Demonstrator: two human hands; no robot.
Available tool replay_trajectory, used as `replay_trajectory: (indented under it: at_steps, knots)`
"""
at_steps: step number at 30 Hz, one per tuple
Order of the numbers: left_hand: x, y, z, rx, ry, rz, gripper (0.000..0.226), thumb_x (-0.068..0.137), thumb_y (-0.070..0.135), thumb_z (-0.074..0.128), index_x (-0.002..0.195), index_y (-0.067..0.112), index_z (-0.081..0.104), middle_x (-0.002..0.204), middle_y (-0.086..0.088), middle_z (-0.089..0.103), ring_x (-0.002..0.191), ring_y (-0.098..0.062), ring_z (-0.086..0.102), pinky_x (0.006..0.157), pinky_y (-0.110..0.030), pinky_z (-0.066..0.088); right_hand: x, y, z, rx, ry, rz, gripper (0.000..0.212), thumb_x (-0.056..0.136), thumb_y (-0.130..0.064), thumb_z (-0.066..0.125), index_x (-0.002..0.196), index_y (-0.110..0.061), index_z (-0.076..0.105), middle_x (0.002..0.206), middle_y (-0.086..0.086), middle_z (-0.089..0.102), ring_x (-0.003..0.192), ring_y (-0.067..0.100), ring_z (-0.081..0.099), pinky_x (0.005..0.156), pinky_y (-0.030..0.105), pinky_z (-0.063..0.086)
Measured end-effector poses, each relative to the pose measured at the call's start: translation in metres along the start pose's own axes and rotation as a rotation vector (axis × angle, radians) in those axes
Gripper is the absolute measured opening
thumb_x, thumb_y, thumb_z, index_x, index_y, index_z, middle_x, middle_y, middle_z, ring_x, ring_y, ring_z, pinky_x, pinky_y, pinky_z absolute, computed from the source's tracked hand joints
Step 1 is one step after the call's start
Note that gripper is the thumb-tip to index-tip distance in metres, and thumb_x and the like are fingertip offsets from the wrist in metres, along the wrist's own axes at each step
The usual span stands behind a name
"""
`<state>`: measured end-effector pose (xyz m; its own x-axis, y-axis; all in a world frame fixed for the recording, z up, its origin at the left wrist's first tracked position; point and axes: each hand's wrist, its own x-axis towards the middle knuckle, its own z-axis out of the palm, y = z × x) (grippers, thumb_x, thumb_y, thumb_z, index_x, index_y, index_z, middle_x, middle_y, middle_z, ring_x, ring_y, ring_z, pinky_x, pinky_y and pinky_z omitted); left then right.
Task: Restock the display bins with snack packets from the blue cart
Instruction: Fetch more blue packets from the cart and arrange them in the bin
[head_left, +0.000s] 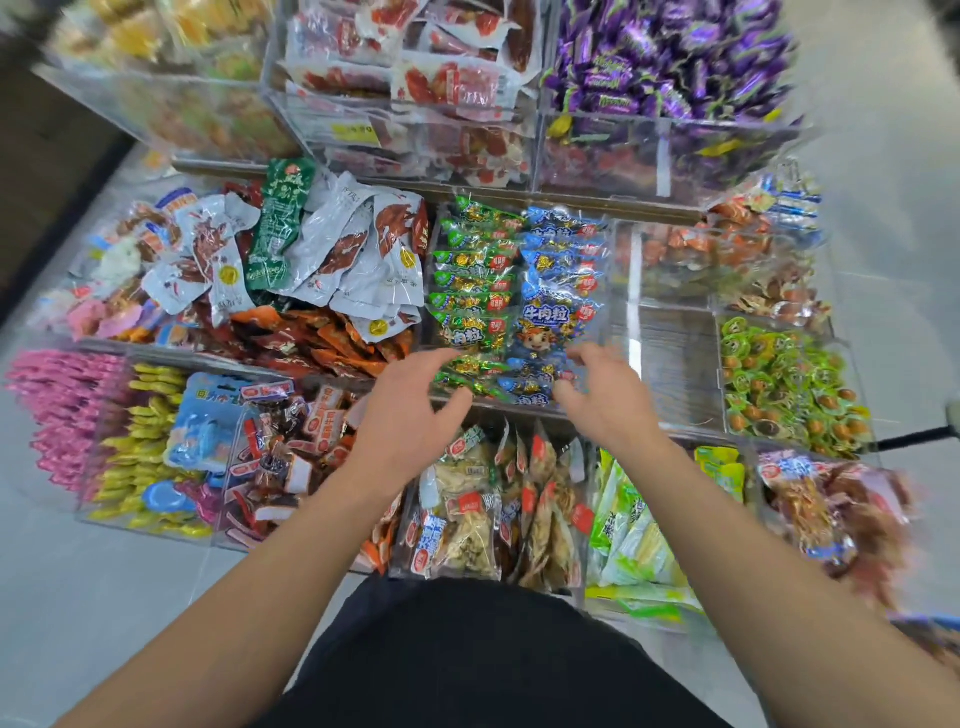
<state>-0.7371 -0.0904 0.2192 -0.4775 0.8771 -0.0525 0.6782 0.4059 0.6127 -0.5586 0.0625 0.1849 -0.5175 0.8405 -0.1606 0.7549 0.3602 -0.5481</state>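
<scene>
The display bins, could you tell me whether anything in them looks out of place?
Yes: one green packet lies alone atop the white packets in the left middle-row bin, apparently misfiled. The compartment right of the blue packets sits empty.

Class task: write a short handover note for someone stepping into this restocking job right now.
Left hand: open, fingers spread at the near edge of the beef-snack bin.
Right hand: open, loosely curled beside it, no grip on anything.
Green packets and blue packets lie in two rows in that bin.
Done: this bin looks full.
Left: the clear bin to its right is nearly empty. Blue cart barely in view.
</scene>
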Motion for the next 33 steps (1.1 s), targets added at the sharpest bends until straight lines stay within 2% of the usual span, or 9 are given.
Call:
replay_trajectory:
  at_steps: [4, 7, 10, 13, 16, 20, 23, 27, 33]
  knots:
    - [-0.032, -0.001, 0.003, -0.188, -0.067, -0.116, 0.042, 0.095, 0.030, 0.065, 0.136, 0.025, 0.060, 0.115, 0.016, 0.063, 0.106, -0.003, 0.060, 0.096, -0.024, 0.045, -0.051, -0.007, 0.009, 0.211, 0.032, 0.097, 0.041, 0.089, -0.032, 0.061, 0.128, -0.019, 0.059, 0.127, 0.002, 0.061, 0.116, 0.020, 0.056, 0.099, 0.033, 0.043]
    - [-0.049, -0.006, 0.012, -0.281, -0.179, -0.155, 0.036, 0.096, 0.029, 0.064, 0.131, 0.026, 0.061, 0.107, 0.019, 0.065, 0.099, 0.006, 0.059, 0.105, -0.035, 0.047, -0.094, -0.016, 0.020, 0.410, 0.067, 0.226, 0.039, 0.088, -0.037, 0.061, 0.125, -0.026, 0.060, 0.117, -0.009, 0.062, 0.106, 0.010, 0.058, 0.088, 0.027, 0.044]
    - [-0.063, -0.014, 0.020, -0.307, -0.319, -0.186, 0.034, 0.096, 0.034, 0.062, 0.130, 0.029, 0.061, 0.110, 0.015, 0.066, 0.099, -0.001, 0.063, 0.095, -0.035, 0.053, -0.138, -0.022, 0.037, 0.599, 0.083, 0.341, 0.030, 0.089, -0.039, 0.063, 0.118, -0.030, 0.060, 0.110, -0.019, 0.062, 0.102, -0.002, 0.058, 0.078, 0.015, 0.041]
    - [-0.079, -0.022, 0.026, -0.379, -0.475, -0.249, 0.030, 0.097, 0.033, 0.061, 0.127, 0.030, 0.061, 0.118, -0.001, 0.068, 0.086, -0.010, 0.072, 0.086, -0.042, 0.060, -0.185, -0.026, 0.059, 0.720, 0.125, 0.465, 0.027, 0.089, -0.044, 0.064, 0.113, -0.032, 0.062, 0.110, -0.023, 0.062, 0.103, -0.008, 0.056, 0.082, 0.017, 0.041]
    - [-0.099, -0.029, 0.035, -0.407, -0.604, -0.285, 0.026, 0.098, 0.028, 0.061, 0.124, 0.026, 0.061, 0.114, -0.003, 0.069, 0.067, -0.005, 0.071, 0.079, -0.038, 0.062, -0.234, -0.028, 0.084, 0.813, 0.189, 0.598, 0.019, 0.090, -0.042, 0.064, 0.108, -0.035, 0.062, 0.112, -0.017, 0.064, 0.105, -0.003, 0.058, 0.083, 0.019, 0.044]
    - [-0.135, -0.038, 0.049, -0.321, -0.782, -0.297, 0.031, 0.101, 0.025, 0.057, 0.131, 0.020, 0.058, 0.115, -0.006, 0.069, 0.071, -0.011, 0.069, 0.069, -0.028, 0.059, -0.301, -0.028, 0.119, 0.869, 0.214, 0.829, 0.023, 0.093, -0.037, 0.062, 0.113, -0.026, 0.063, 0.114, -0.010, 0.064, 0.107, 0.008, 0.061, 0.097, 0.037, 0.049]
    - [-0.164, -0.041, 0.063, -0.227, -0.951, -0.291, 0.033, 0.102, 0.020, 0.053, 0.135, 0.017, 0.054, 0.122, -0.008, 0.065, 0.083, -0.020, 0.069, 0.078, -0.033, 0.058, -0.353, -0.025, 0.139, 0.904, 0.264, 0.997, 0.024, 0.095, -0.030, 0.061, 0.117, -0.020, 0.063, 0.117, -0.005, 0.065, 0.110, 0.013, 0.061, 0.104, 0.038, 0.046]
    - [-0.198, -0.035, 0.085, -0.140, -1.082, -0.320, 0.032, 0.101, 0.010, 0.049, 0.132, 0.011, 0.052, 0.102, -0.011, 0.062, 0.064, -0.019, 0.055, 0.055, -0.025, 0.044, -0.411, -0.018, 0.155, 0.918, 0.334, 1.143, 0.023, 0.096, -0.023, 0.061, 0.116, -0.011, 0.064, 0.119, 0.003, 0.065, 0.112, 0.019, 0.062, 0.106, 0.040, 0.044]
    - [-0.229, -0.012, 0.115, 0.016, -1.188, -0.237, 0.027, 0.099, 0.010, 0.051, 0.126, 0.009, 0.054, 0.099, -0.012, 0.062, 0.068, -0.022, 0.053, 0.055, -0.025, 0.040, -0.478, -0.005, 0.166, 0.955, 0.355, 1.286, 0.028, 0.093, -0.033, 0.060, 0.116, -0.017, 0.063, 0.116, 0.002, 0.066, 0.108, 0.017, 0.061, 0.101, 0.038, 0.047]
